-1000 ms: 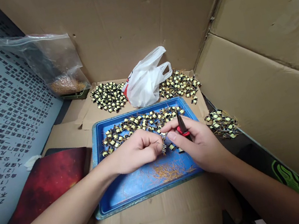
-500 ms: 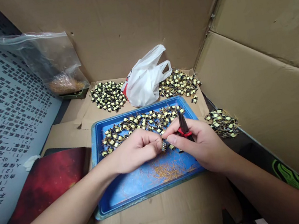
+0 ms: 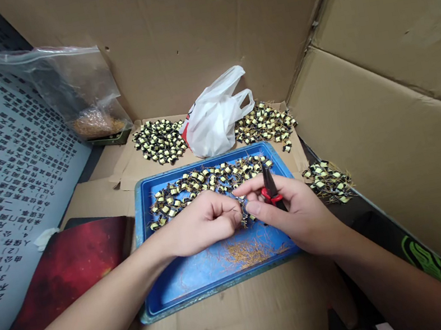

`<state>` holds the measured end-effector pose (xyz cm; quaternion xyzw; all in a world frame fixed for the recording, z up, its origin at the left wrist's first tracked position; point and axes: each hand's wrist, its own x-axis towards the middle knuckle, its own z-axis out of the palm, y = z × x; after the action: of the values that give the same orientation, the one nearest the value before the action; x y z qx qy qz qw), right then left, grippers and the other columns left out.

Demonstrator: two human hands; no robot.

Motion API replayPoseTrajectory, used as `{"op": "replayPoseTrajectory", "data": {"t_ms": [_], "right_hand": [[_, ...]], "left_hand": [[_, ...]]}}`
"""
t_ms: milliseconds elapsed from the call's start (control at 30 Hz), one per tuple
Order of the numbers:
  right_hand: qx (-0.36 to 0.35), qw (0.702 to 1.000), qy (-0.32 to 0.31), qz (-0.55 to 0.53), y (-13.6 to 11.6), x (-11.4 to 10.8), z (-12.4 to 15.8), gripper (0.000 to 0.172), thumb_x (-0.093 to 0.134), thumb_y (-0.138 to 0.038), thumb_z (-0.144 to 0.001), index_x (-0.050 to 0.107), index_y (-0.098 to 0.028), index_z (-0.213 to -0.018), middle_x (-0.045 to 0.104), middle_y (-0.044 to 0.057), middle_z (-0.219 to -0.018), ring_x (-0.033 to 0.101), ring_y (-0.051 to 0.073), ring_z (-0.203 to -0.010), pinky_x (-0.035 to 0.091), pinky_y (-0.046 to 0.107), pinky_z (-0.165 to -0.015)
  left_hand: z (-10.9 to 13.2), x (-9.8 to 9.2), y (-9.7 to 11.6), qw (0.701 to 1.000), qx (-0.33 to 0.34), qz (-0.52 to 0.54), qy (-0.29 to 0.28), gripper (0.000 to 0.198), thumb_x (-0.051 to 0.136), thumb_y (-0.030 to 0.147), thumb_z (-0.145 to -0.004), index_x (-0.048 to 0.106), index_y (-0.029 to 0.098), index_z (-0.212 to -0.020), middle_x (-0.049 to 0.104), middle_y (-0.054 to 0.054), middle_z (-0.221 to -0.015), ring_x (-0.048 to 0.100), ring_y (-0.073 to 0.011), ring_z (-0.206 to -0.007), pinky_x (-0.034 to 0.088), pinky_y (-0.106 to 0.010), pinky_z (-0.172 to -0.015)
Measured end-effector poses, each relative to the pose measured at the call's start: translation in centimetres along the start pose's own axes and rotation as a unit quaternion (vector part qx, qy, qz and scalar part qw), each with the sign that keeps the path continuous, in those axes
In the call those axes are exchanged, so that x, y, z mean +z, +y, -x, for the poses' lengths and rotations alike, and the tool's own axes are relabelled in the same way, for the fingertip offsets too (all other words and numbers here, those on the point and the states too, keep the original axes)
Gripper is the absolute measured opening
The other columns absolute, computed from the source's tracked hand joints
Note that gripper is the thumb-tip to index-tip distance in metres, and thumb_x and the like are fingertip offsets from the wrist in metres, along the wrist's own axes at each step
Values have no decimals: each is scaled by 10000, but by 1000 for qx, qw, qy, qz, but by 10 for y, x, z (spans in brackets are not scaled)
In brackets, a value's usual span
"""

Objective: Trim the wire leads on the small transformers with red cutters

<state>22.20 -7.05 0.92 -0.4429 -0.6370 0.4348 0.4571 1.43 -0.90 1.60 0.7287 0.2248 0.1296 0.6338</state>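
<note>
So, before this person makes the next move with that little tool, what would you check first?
1. Small part pinched at the fingertips of the left hand: ok.
2. Red-and-black tool held in the right hand: ok.
3. Tool brought to the part: not ok; its black end sticks up, away from it.
4. Both hands over the blue tray, so scraps would probably land there: ok.
5. Wire offcuts lying apart from the pile of parts: ok.

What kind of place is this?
Likely a makeshift workstation for small electronic parts: cardboard walls, a blue tray of coils, more piles behind, cutters in the right hand, one coil pinched by the left hand.
</note>
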Motion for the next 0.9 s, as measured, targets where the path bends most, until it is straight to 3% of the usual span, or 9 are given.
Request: {"op": "replayPoseTrajectory", "data": {"t_ms": [67, 167, 267, 400, 900], "right_hand": [[17, 1000, -16, -15, 0, 1, -1, 180, 704, -301, -928, 766, -208, -1069, 621, -21, -771, 564, 123, -657, 494, 271, -597], [8, 1000, -17, -18, 1, 2, -1, 91, 701, -281, -923, 736, -198, -917, 667, -3, -811, 608, 132, -715, 516, 281, -654], [3, 1000, -4, -13, 3, 2, 0, 122, 687, -279, -941, 684, -198, -848, 674, 0, -812, 609, 138, -730, 511, 287, -675], [8, 1000, -1, -20, 4, 1, 1, 142, 671, -284, -961, 648, -203, -847, 616, -20, -757, 547, 128, -674, 465, 270, -619], [-18, 999, -18, -39, 6, -2, 2, 165, 644, -283, -992, 616, -203, -851, 589, -25, -773, 523, 123, -681, 436, 276, -627]], "left_hand": [[0, 0, -1, 1000, -3, -5, -4, 341, 572, 265, -892, 381, 202, -616, 292, 58, -615, 239, -101, -588, 198, -268, -540], [0, 1, 0, 1000, -11, -7, -10, 369, 568, 236, -895, 343, 206, -606, 261, 62, -604, 213, -96, -577, 183, -273, -535], [0, 2, 2, 1000, -8, -3, -13, 324, 566, 219, -874, 370, 205, -616, 268, 68, -601, 216, -93, -565, 176, -266, -517], [0, 2, 4, 1000, 1, 0, -9, 300, 567, 221, -861, 394, 203, -615, 292, 69, -593, 226, -94, -552, 173, -258, -494], [0, 2, 0, 999, 2, 37, 6, 284, 515, 193, -872, 398, 206, -613, 331, 77, -572, 236, -90, -523, 208, -244, -473]]}}
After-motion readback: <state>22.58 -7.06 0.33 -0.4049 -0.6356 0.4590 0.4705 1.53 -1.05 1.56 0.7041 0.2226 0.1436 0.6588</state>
